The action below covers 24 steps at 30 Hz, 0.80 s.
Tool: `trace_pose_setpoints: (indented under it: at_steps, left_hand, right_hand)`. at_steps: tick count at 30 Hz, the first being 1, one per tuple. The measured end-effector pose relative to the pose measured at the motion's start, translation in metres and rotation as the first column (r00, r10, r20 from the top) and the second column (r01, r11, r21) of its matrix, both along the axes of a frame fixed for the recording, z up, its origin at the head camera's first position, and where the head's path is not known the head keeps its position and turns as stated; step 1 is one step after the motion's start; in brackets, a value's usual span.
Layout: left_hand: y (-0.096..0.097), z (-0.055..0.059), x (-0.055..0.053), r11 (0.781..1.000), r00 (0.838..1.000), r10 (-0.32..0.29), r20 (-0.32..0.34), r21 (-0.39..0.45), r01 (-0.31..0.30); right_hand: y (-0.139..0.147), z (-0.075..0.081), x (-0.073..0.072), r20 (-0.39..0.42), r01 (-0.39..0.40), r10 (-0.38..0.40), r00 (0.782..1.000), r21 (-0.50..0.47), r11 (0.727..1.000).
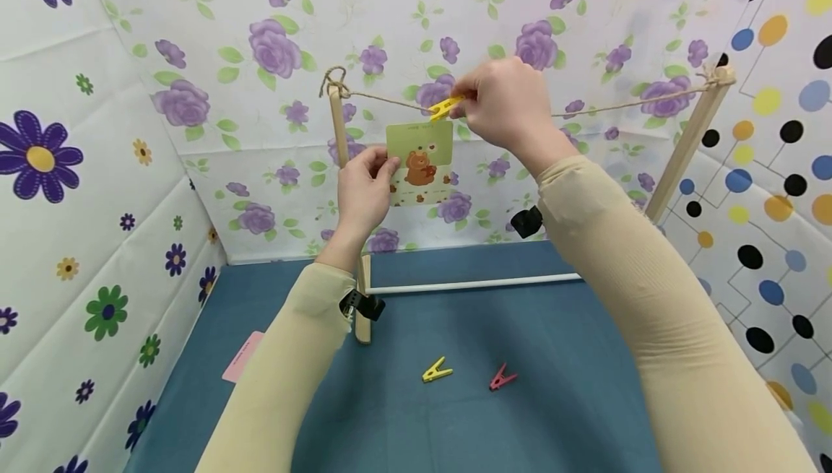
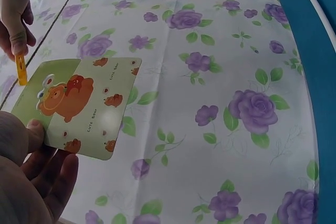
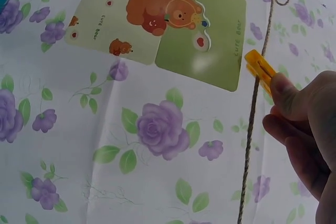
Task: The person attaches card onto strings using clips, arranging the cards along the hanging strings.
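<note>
The rectangular green-and-cream card printed with a brown bear (image 1: 419,170) is held up just below a thin brown twine line (image 1: 604,108), its left edge pinched by the left hand (image 1: 365,188). The right hand (image 1: 510,105) pinches a yellow plastic clothespin (image 1: 446,107) that crosses the twine near the card's top edge; whether it bites the twine is unclear. The twine is tied to two wooden posts (image 1: 339,123), but the card seems not yet clipped. On the blue worktop (image 1: 468,430), a second yellow clothespin (image 1: 437,370), a red clothespin (image 1: 502,378) and a pink card (image 1: 243,357) lie unused.
</note>
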<state>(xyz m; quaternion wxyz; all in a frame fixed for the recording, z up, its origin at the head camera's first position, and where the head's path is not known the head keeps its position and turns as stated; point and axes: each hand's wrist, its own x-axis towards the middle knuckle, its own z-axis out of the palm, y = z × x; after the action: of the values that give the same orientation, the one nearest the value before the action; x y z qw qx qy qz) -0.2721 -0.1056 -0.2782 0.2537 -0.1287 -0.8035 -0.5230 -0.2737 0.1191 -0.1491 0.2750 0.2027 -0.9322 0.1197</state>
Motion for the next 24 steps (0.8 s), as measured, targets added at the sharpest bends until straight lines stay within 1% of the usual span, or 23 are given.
trace_pose_setpoints:
  at_steps: [5,12,19,24]
  left_hand:
    - [-0.002,0.002,0.000,1.000,1.000,0.024,0.006,-0.016,-0.023]
    - [-0.001,0.004,0.001,0.999,1.000,0.025,0.009,-0.027,-0.025]
    - [-0.001,0.003,0.001,0.999,1.000,0.023,-0.005,-0.033,-0.023]
    - [-0.001,0.001,0.002,0.999,1.000,0.014,-0.020,-0.030,-0.015]
  right_hand:
    - [0.000,-0.002,-0.001,0.025,0.010,-0.011,1.000,0.014,1.000]
    - [-0.003,-0.002,-0.001,0.040,0.016,-0.018,0.999,0.043,0.999]
    - [-0.008,0.003,-0.003,0.095,0.002,-0.010,0.995,0.077,0.997]
    - [-0.013,0.009,-0.002,0.116,-0.015,0.004,0.993,0.098,0.995]
